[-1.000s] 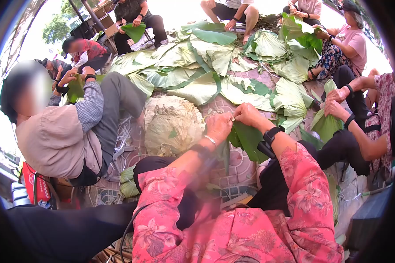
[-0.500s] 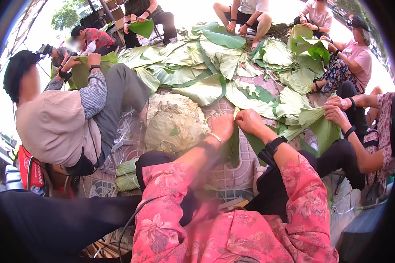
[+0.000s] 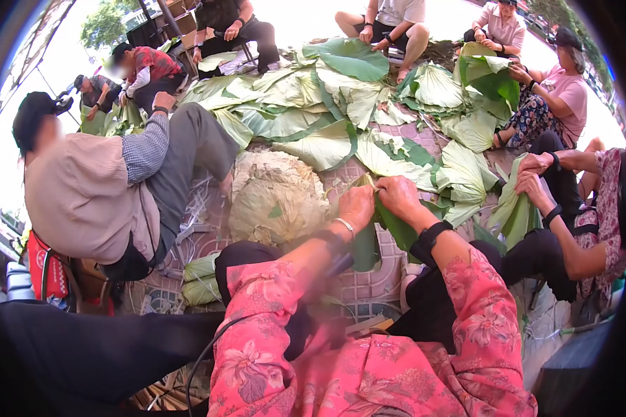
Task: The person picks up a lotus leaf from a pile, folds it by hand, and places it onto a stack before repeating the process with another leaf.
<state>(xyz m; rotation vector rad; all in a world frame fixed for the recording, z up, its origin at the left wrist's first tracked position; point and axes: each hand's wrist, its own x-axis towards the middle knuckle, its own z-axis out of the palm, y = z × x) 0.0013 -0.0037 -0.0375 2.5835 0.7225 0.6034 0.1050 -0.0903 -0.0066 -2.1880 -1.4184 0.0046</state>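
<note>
Both my hands pinch one green leaf [image 3: 366, 244] at its upper edge, and the leaf hangs down below them. My left hand [image 3: 356, 206], with a bracelet at the wrist, is closed on the leaf's left part. Close beside it, my right hand [image 3: 398, 197], with a black band at the wrist, is closed on the right part. A round pile of pale, dry leaves [image 3: 277, 198] sits on the paving left of my hands. Broad green leaves [image 3: 320, 144] lie spread out beyond them.
A person in a beige vest [image 3: 94, 198] sits at the left. At the right, another person's hands [image 3: 533, 177] hold a leaf. Several people sit around the far side. Bundled green leaves [image 3: 202, 279] lie left of my knees, on paving [image 3: 368, 288].
My hands have shifted slightly, and the held leaf's top stands higher between them. The left person's leaf is lowered from view. The right person's leaf is gathered closer together.
</note>
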